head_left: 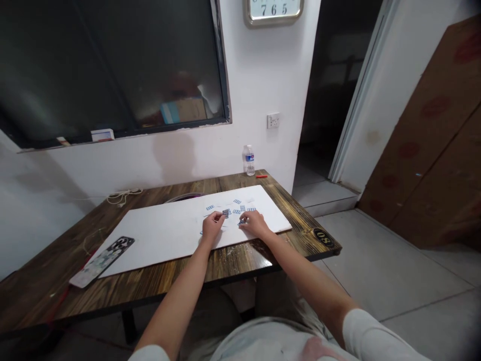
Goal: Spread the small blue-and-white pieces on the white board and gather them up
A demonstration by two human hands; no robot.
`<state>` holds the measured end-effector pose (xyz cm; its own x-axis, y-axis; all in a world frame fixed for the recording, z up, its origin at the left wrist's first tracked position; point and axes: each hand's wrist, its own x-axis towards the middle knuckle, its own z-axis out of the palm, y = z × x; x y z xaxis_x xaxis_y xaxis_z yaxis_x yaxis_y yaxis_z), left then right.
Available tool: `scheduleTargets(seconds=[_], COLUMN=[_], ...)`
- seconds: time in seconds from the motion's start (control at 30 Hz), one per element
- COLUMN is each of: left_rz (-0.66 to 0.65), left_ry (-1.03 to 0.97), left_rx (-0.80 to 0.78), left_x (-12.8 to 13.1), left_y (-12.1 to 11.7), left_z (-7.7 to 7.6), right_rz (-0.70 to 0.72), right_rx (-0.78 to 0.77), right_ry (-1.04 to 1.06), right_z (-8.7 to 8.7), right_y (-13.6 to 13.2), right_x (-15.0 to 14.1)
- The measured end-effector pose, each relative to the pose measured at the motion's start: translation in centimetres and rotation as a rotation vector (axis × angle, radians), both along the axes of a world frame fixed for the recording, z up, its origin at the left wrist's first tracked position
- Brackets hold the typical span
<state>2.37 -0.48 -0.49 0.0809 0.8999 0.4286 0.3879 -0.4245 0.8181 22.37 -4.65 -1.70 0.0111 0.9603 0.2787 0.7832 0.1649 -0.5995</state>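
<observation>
A white board point(180, 235) lies on the wooden table, with several small blue-striped paper pieces point(236, 211) scattered across its middle. My left hand point(212, 225) rests on the board, its curled fingers close to a darker striped piece point(226, 213). Whether that hand grips anything is hidden. My right hand point(254, 224) is a short way to the right, its fingertips pinching a small blue piece point(240, 222). A few more pieces lie partly hidden under and beside my hands.
The dark wooden table point(75, 260) holds a phone in a patterned case point(101, 261) left of the board. A coiled white cord point(122, 197) lies at the back left. A water bottle point(248, 160) and a small red object point(262, 176) stand at the back edge, against the wall.
</observation>
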Motion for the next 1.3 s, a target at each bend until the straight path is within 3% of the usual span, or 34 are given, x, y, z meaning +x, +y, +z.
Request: scheduleTargets(seconds=[0.2, 0.5, 0.8, 1.1, 1.2, 1.3], left_rz=[-0.013, -0.039, -0.193, -0.294, -0.266, -0.151], left_ry=[-0.032, -0.002, -0.093, -0.122, -0.115, -0.114], left_rx=[-0.040, -0.082, -0.164, -0.173, -0.150, -0.136], left_x=[0.0, 0.1, 0.6, 0.8, 0.8, 0.5], left_y=[-0.1, -0.6, -0.9, -1.0, -0.7, -0.2], left_z=[0.2, 0.6, 0.9, 1.1, 0.7, 0.2], right_rz=[0.116, 0.195, 0.140, 0.228, 0.259, 0.205], right_rx=[0.077, 0.097, 0.167, 0.102, 0.082, 0.073], right_ry=[0.219, 0.466, 0.481, 0.399, 0.385, 0.344], right_z=[-0.3, 1.6, 2.0, 2.7, 3.1, 3.5], right_y=[0.6, 0.5, 2.0, 2.3, 2.6, 3.6], right_x=[-0.1, -0.3, -1.2, -0.9, -0.4, 1.2])
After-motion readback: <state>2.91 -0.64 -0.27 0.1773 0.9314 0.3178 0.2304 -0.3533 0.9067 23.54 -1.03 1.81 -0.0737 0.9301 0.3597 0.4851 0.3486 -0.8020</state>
